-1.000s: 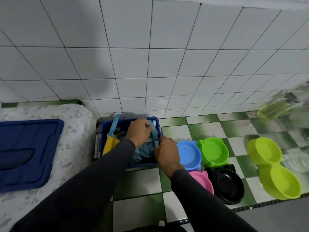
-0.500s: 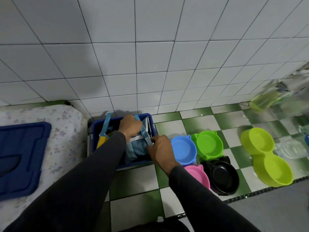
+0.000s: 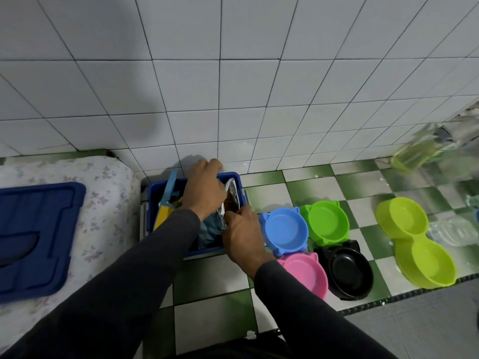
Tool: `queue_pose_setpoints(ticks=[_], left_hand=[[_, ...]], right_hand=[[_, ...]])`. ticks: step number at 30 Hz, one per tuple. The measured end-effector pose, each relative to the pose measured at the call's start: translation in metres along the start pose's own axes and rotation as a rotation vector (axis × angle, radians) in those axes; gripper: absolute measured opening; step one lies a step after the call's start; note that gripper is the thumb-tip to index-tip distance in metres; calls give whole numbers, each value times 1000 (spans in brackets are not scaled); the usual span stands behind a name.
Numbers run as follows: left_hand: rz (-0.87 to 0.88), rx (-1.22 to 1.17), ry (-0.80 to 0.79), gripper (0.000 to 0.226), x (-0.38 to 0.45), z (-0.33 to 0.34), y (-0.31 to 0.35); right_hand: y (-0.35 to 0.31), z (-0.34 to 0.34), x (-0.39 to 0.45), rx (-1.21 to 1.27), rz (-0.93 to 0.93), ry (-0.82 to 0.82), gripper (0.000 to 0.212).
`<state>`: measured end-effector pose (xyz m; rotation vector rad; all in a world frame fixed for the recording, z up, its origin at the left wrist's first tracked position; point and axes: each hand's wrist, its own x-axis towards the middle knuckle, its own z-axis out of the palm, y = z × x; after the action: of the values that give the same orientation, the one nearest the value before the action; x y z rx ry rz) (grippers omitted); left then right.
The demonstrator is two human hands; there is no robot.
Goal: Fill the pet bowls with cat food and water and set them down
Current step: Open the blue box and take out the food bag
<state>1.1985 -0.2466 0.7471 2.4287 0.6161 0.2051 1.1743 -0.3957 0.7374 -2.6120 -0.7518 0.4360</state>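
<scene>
Our left hand (image 3: 204, 189) and right hand (image 3: 242, 235) both pinched the crinkly silver foil cat food bag (image 3: 229, 200), standing in the rectangular blue plastic bin (image 3: 207, 251). Just right, smooth round plastic bowls sat touching on glossy tile: blue (image 3: 283, 230), green (image 3: 326, 221), pink (image 3: 305, 275), black (image 3: 348, 270).

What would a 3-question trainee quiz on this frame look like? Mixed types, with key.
1. True or false: the blue bowl already holds food.
2. Which bowl lies nearest the right hand? A pink bowl B black bowl C lime double bowl
3. Fill in: both hands hold an open food bag over the blue ____.

Key: 1 false. 2 A. 3 bin; the left hand grips the bag too.
</scene>
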Motion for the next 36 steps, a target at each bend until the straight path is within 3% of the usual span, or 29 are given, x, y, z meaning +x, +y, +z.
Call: queue_pose_setpoints(ticks=[2,5,7,11,18,20,23,30,33,36], left_hand=[[120,83,-20,22,4,1,11],[140,242,-177,19,10,4,14],[137,316,-185,13,15,7,11],[83,279,-164,8,18,3,9],[-99,178,-138,7,20,-17,-6],[-96,203,-166,5,22,-21,-10],[-95,185,-198,20,24,-28,-15],[-278,-155,-144,21,17,-42,-26],[-290,-161,-153,21,11,-46,-34],[-279,-134,-142,21,7,-48,-40]], right_hand=[[0,3,-1,-26,-31,13,24],[-2,6,-3,-22,-70,36,28],[-4,9,-5,-17,-70,21,35],[-8,5,-6,150,55,-45,45],[-20,4,8,266,278,-171,45],[-22,1,10,210,265,-177,36],[-21,1,13,306,233,-67,8],[-22,1,15,354,260,18,56],[-19,2,18,208,253,-59,60],[-19,1,21,117,214,-120,48]])
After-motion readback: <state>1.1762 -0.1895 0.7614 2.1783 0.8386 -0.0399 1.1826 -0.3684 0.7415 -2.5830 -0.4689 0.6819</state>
